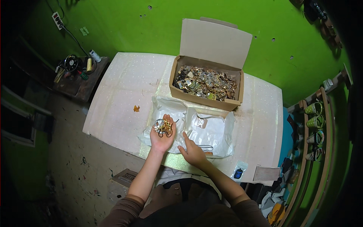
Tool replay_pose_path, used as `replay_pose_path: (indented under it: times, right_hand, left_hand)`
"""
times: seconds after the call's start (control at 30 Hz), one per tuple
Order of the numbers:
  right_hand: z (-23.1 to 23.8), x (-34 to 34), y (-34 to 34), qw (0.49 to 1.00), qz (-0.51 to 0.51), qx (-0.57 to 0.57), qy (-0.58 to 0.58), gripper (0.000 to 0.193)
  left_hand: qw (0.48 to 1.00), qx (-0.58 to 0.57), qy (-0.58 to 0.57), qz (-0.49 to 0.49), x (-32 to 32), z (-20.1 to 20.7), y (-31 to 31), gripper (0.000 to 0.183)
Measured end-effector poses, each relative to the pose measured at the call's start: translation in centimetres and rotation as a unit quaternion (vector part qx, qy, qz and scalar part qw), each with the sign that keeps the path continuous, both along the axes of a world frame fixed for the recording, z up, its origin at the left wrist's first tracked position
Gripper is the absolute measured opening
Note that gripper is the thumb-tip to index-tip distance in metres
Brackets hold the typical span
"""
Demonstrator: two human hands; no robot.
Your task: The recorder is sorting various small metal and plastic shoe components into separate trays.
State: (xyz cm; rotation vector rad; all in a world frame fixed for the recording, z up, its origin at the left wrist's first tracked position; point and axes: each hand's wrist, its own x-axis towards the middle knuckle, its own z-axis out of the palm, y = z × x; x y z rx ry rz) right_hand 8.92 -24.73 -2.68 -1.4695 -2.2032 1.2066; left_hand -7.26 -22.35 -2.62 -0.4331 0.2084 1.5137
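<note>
My left hand (162,140) is palm up over the left half of a shallow box lined with white plastic (145,138). On its palm and fingers rests a small heap of jewellery pieces (164,127), gold, silver and black, some of them like chains. My right hand (194,154) is beside it, over the middle of the lined box, with index finger and thumb apart and nothing visible between them. In the right half of that box lie a tan card with a white shape (200,122) and a dark beaded strand (206,146).
An open cardboard box (206,100) full of mixed jewellery stands behind. An orange-brown scrap (136,108) lies on the pale table (113,90). Near the right front are a small bag with a dark tag (238,173) and a striped card (266,173). A wooden rack (302,166) holds sandals.
</note>
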Motion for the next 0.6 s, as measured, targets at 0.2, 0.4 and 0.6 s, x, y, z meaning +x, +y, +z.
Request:
replay_pose_path:
  times: [0.2, 0.4, 0.6]
  right_hand:
    - [2.4, 1.2, 2.0, 0.999, 0.004, 0.036, 0.025, 0.041]
    - [7.0, -1.8, 7.6, 0.979, -0.001, 0.178, 0.100, 0.026]
    - [5.9, -6.5, 11.8, 0.958, 0.241, 0.156, 0.010, 0.023]
  left_hand:
    - [1.000, -0.003, -0.015, -0.003, -0.1, 0.1, -0.2, 0.036]
    - [0.998, 0.031, -0.013, -0.046, 0.0, -0.1, -0.3, 0.033]
    - [0.992, -0.030, 0.066, -0.099, -0.4, -0.2, 0.0, 0.027]
